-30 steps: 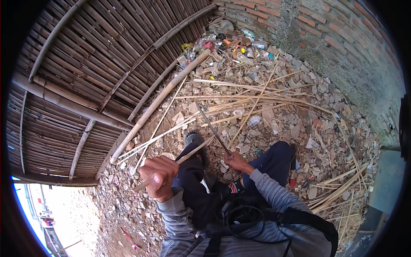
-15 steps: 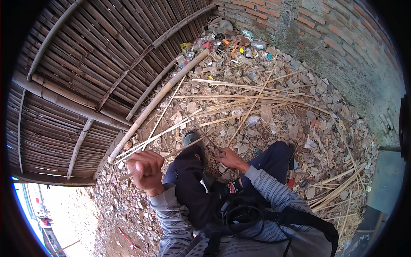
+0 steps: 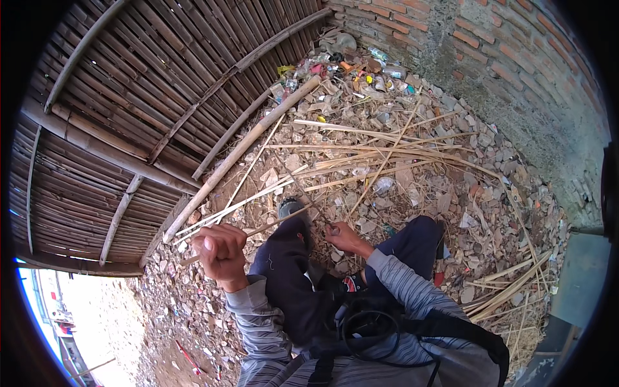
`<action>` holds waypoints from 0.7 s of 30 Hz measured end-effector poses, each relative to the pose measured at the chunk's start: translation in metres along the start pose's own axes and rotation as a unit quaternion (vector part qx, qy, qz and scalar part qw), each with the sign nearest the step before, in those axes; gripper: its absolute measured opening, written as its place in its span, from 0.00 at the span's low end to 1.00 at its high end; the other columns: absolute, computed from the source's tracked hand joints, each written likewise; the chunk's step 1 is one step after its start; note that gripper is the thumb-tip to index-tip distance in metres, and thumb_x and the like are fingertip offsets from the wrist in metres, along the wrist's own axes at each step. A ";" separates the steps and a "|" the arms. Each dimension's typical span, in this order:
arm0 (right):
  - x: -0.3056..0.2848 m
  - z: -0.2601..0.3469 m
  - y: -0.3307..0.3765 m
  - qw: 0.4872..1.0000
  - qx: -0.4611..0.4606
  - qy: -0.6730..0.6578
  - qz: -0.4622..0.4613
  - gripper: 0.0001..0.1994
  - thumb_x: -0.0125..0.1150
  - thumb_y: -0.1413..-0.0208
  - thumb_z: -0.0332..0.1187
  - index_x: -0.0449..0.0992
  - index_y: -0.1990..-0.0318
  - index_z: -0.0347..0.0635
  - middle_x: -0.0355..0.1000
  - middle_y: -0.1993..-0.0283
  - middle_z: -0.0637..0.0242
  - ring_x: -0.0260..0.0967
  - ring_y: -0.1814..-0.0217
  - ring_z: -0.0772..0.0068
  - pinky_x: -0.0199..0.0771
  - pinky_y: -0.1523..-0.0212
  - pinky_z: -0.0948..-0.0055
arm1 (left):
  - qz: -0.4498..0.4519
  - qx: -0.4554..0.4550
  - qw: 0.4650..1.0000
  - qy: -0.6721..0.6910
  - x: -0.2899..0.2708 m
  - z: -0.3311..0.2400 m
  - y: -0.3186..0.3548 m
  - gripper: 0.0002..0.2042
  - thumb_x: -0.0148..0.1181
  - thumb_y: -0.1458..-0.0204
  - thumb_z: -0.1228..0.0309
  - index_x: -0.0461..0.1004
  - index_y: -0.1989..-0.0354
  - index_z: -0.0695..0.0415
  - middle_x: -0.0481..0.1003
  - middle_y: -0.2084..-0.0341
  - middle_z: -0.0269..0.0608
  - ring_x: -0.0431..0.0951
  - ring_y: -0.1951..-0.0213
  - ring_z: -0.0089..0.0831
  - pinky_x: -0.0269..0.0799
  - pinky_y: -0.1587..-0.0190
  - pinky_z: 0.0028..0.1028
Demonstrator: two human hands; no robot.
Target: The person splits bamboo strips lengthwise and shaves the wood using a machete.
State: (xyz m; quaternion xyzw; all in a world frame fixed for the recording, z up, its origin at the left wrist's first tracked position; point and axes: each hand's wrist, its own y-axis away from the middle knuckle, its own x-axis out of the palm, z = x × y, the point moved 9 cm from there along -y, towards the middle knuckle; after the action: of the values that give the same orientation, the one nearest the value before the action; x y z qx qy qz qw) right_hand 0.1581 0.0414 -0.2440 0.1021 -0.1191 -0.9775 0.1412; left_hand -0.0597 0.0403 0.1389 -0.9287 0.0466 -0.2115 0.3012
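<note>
- Left hand (image 3: 221,248), left of centre in the lower half of the frame: closed in a fist around a thin bamboo strip (image 3: 271,226); the knuckles face up and the striped grey sleeve (image 3: 255,322) runs down to the lower edge.
- Bamboo strip: runs from the left fist up and to the right, across the raised knee, toward the right hand; its far end near that hand is too fine to follow.
- Right hand (image 3: 345,237), just right of centre: fingers curled low over the rubble, near the strip's far end; whether it grips the strip or a tool cannot be told.
- Legs: dark trousers (image 3: 290,277) at centre, one shoe (image 3: 291,208) planted just above the hands.
- Ground: stone rubble (image 3: 451,200) strewn with loose split bamboo lengths (image 3: 361,151), centre to right.
- Thick bamboo pole (image 3: 242,148): lies diagonally from upper centre to the left of centre.
- Woven bamboo fence (image 3: 116,103): fills the upper left.
- Brick wall (image 3: 516,58): upper right; coloured litter (image 3: 342,68) heaped at its foot, upper centre.
</note>
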 end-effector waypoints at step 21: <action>-0.020 -0.096 -0.017 0.994 0.024 -0.013 -0.108 0.14 0.70 0.49 0.37 0.77 0.72 0.34 0.77 0.74 0.55 0.74 0.73 0.60 0.74 0.65 0.58 | -0.024 -0.036 0.998 0.055 -0.038 0.031 0.000 0.29 0.42 0.28 0.62 0.44 0.87 0.45 0.42 0.93 0.25 0.35 0.88 0.19 0.33 0.84 0.29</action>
State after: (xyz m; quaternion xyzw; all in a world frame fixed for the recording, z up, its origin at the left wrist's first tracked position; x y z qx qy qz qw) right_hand 0.1949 0.0440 -0.3370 0.1056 -0.1330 -0.9850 0.0304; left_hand -0.0807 0.0652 0.1024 -0.9265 0.0487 -0.2679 0.2599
